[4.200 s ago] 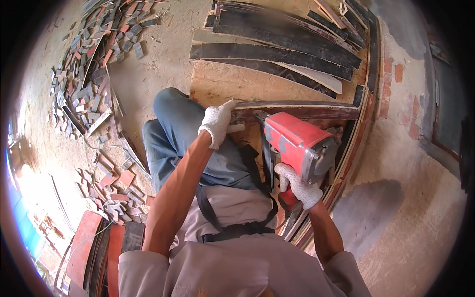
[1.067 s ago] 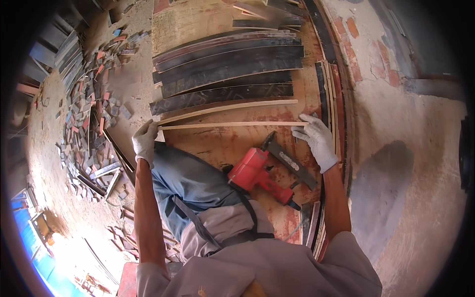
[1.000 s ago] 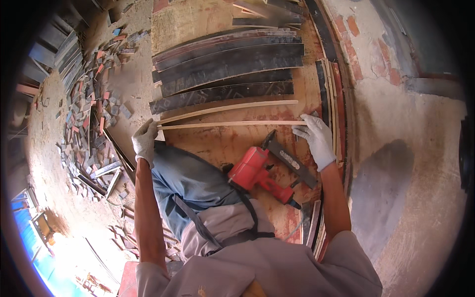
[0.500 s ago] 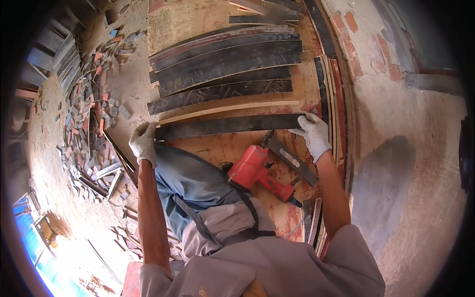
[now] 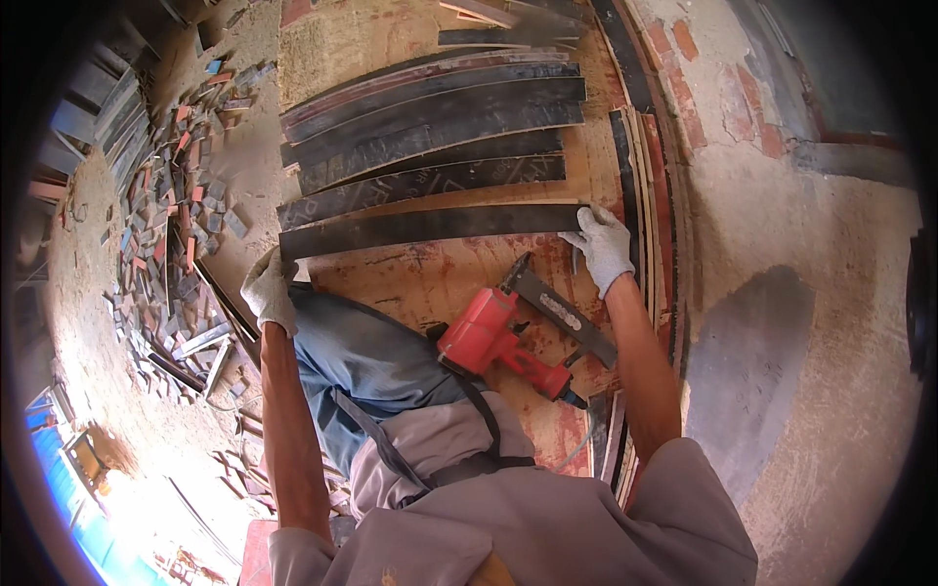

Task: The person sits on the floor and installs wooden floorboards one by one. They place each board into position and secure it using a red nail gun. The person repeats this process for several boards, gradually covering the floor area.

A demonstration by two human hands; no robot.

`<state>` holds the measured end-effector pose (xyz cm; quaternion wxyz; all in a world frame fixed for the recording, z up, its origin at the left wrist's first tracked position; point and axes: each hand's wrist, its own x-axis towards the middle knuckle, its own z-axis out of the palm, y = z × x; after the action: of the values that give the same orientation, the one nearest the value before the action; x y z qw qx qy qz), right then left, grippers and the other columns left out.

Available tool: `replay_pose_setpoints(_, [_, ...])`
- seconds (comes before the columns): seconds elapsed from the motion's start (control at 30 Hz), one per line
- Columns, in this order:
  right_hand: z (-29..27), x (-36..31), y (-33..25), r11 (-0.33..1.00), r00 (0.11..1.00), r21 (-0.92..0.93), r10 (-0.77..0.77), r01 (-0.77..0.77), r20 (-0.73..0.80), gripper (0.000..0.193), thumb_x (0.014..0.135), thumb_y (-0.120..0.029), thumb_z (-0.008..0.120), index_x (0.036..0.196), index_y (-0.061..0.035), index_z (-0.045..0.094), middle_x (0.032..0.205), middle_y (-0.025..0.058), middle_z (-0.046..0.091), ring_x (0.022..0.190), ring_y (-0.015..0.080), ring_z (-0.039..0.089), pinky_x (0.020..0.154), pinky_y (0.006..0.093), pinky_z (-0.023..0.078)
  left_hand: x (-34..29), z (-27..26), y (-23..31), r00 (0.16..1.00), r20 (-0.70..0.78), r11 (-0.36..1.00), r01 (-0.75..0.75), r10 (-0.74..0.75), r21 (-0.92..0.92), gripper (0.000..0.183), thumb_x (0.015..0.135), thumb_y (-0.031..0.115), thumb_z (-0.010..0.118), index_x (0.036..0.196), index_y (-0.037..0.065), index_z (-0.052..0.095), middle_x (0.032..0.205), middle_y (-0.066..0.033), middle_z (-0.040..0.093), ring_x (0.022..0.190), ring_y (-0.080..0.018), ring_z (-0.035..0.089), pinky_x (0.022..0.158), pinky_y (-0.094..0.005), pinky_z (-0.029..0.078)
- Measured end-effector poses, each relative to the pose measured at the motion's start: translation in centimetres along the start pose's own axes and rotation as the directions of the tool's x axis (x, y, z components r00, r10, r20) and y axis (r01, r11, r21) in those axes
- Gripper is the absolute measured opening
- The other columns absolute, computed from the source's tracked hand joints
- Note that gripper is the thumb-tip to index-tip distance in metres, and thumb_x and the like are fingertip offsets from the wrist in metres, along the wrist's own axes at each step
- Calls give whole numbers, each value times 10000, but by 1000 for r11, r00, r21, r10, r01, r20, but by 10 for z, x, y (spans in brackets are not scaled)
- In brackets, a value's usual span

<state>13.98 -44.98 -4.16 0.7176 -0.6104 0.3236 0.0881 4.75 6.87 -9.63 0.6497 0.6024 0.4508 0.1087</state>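
Observation:
A long, narrow black-faced plywood strip (image 5: 430, 230) stretches across in front of me. My left hand (image 5: 269, 290), in a pale work glove, is closed on its left end. The right end is between the fingers of my right hand (image 5: 600, 246), gloved the same way. Just beyond, a thin edge of a pale wooden strip (image 5: 489, 204) shows; the black strip hides most of it. Nearer to me, a red nail gun (image 5: 491, 335) with a dark magazine lies on the plywood board (image 5: 440, 273), next to my bent leg.
Several black-faced strips (image 5: 440, 122) lie side by side farther off. More strips (image 5: 645, 195) stand along the board's right side by the worn wall (image 5: 762, 225). Small wood offcuts (image 5: 186, 234) litter the floor at left.
Both hands have carried the black strip away from me, and it now covers most of the pale strip. The whole view has shifted slightly.

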Motion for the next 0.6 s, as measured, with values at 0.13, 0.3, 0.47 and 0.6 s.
replay_pose_setpoints(0.13, [8,1,-1,989,994,-98,-112,113,17,355,975,-45,635,1318,46,608,1202,145,647,967,195,681,723,354,668,-21,2,17,996,78,997,-25,32,-79,300,930,180,733,1146,-28,720,1028,-103,734,874,-186,706,801,-327,618])
replay_pose_setpoints(0.3, [15,2,-5,963,987,-225,-134,150,84,357,991,-67,630,1339,12,618,1384,182,559,951,171,686,713,314,662,-48,17,36,997,46,962,-75,65,263,387,899,235,790,1164,-37,716,1044,-95,731,881,-150,677,755,-259,548])
replay_pose_setpoints(0.47, [26,-7,-2,951,986,-265,-165,162,13,343,986,-59,608,1303,73,615,1222,174,646,861,163,681,646,281,649,-40,10,27,994,30,960,-113,109,256,390,862,193,826,1154,-44,720,1014,-105,744,891,-145,682,781,-264,548])
replay_pose_setpoints(0.6, [27,-11,11,960,984,-236,-171,153,-58,320,981,-68,638,1267,75,626,1182,135,632,858,153,663,675,332,665,-32,-3,21,989,25,950,-147,146,276,394,859,189,828,1154,-49,722,1033,-116,746,893,-155,687,802,-270,551])
